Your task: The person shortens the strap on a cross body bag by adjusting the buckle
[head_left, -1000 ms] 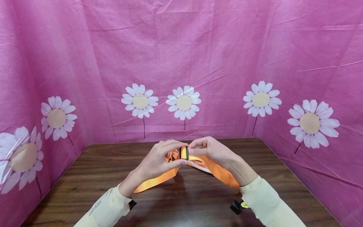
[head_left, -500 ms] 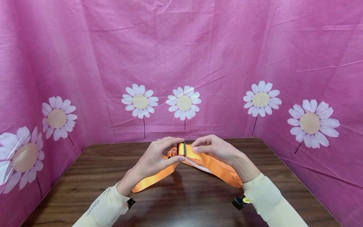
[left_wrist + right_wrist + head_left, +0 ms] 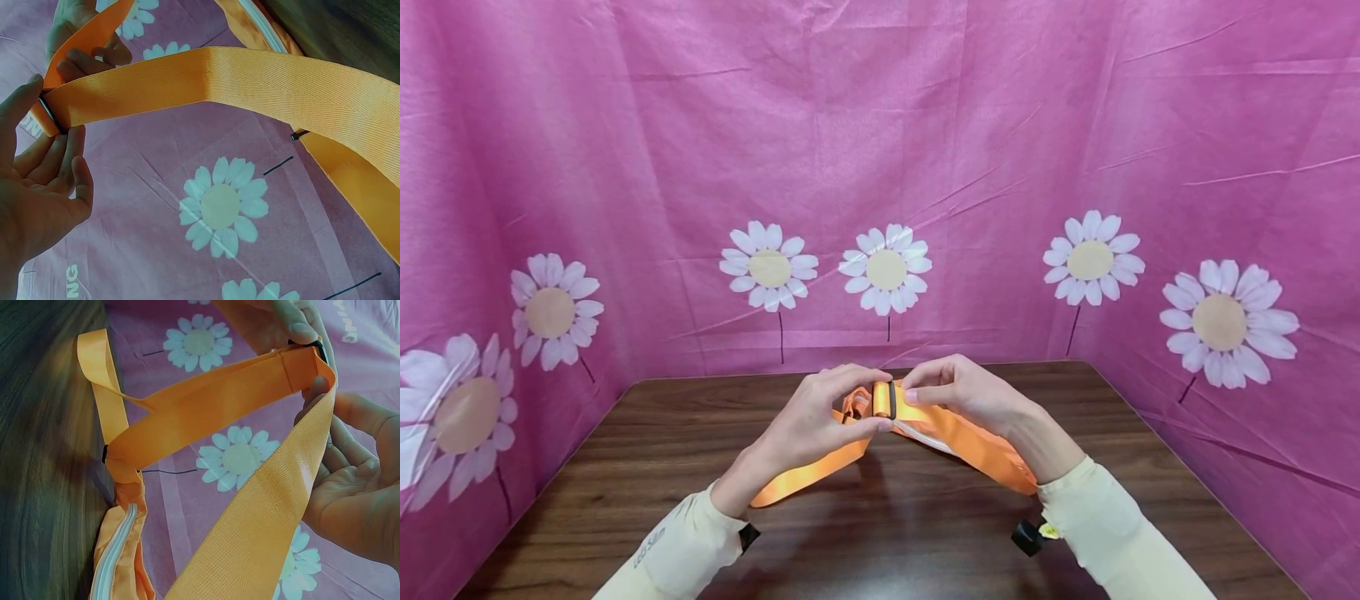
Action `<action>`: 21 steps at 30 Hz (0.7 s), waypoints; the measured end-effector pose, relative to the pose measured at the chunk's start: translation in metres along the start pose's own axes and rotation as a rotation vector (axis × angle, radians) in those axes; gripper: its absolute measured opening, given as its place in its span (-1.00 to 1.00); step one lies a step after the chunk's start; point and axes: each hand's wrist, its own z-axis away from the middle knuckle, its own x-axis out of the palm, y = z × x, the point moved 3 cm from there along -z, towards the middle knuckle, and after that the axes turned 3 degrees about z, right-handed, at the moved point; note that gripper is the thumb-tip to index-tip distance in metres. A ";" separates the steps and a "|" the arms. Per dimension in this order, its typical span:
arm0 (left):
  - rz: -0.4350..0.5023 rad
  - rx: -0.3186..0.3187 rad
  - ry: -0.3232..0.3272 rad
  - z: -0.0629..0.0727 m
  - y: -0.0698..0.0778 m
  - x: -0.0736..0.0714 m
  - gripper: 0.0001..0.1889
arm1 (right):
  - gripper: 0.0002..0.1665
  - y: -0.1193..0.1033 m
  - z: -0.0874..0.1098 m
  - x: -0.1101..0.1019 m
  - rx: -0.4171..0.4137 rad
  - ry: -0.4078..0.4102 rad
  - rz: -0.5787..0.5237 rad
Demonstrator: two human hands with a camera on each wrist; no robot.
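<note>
My left hand (image 3: 808, 421) pinches a black strap slider buckle (image 3: 892, 400) between thumb and fingers. An orange webbing strap (image 3: 150, 81) threads through the buckle, as the left wrist view shows. My right hand (image 3: 973, 392) is just right of the buckle, thumb and index finger pinching the strap there. In the right wrist view, its fingers lie partly behind the strap (image 3: 262, 487). Behind the strap is an orange fabric bag with a white zipper (image 3: 115, 550); its far part is hidden by the strap and hands in the head view.
A dark wood-grain table (image 3: 850, 550) lies beneath the hands. Pink cloth (image 3: 865, 125) printed with white daisies stands around its back and sides. A small black piece (image 3: 1027, 537) sits at the right sleeve's cuff.
My right fingers have shifted slightly right of the buckle, and more of the flat strap shows beside it. The left hand keeps its pinch on the buckle, moving only slightly.
</note>
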 end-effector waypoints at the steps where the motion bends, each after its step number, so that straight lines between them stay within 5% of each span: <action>1: -0.005 -0.006 -0.005 0.000 0.000 0.000 -0.44 | -0.73 0.000 0.000 0.001 -0.009 -0.006 -0.004; 11: 0.008 0.012 0.004 -0.002 -0.002 -0.003 -0.46 | -0.67 -0.002 -0.001 -0.004 0.025 0.024 0.013; 21: 0.039 0.006 0.023 -0.002 -0.002 -0.011 -0.44 | -0.73 0.003 0.004 -0.022 0.036 -0.035 0.049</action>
